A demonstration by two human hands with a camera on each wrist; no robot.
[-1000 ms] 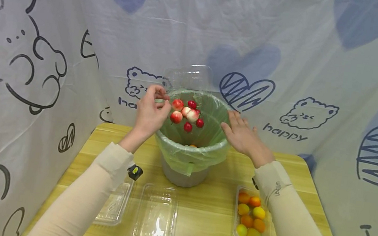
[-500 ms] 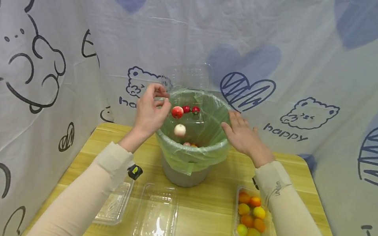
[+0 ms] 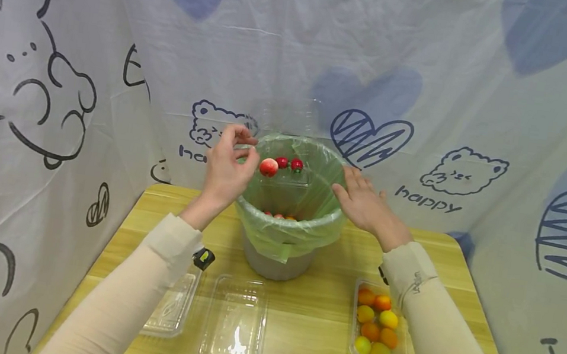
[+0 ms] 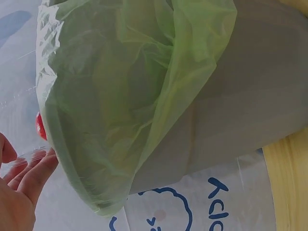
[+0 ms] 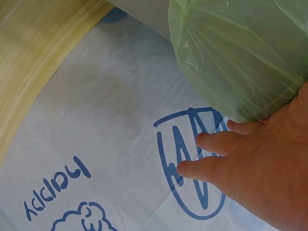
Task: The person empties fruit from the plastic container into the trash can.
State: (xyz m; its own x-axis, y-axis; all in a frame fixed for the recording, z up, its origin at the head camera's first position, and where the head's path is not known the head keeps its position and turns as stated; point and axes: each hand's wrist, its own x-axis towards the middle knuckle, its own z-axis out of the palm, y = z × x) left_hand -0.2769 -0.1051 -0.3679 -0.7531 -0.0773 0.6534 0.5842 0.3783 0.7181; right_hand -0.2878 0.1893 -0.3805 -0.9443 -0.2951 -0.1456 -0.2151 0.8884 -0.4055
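My left hand (image 3: 228,167) pinches the left side of a clear plastic box (image 3: 285,183), tilted over the bin's mouth. Inside the box are a red-and-cream peach-like fruit (image 3: 268,167) and two small dark red fruits (image 3: 289,164). Below it stands a grey bin (image 3: 277,267) lined with a green bag (image 3: 283,240); several fruits (image 3: 278,216) show low inside it. In the left wrist view, the fingers (image 4: 41,173) are at the box edge, beside the bag. My right hand (image 3: 364,198) rests with extended fingers against the bag's right rim; the right wrist view shows these fingers (image 5: 207,168) spread.
Two clear plastic boxes (image 3: 234,323) (image 3: 172,306) lie on the wooden table (image 3: 305,335) at front left. A box of orange and yellow fruits (image 3: 376,324) stands at front right, near my right forearm. Printed cloth (image 3: 291,34) hangs behind and at both sides.
Most of the fruits have dropped out of the tilted box into the bin, including a pale one seen falling. Three fruits stay in the box. Both hands have hardly moved.
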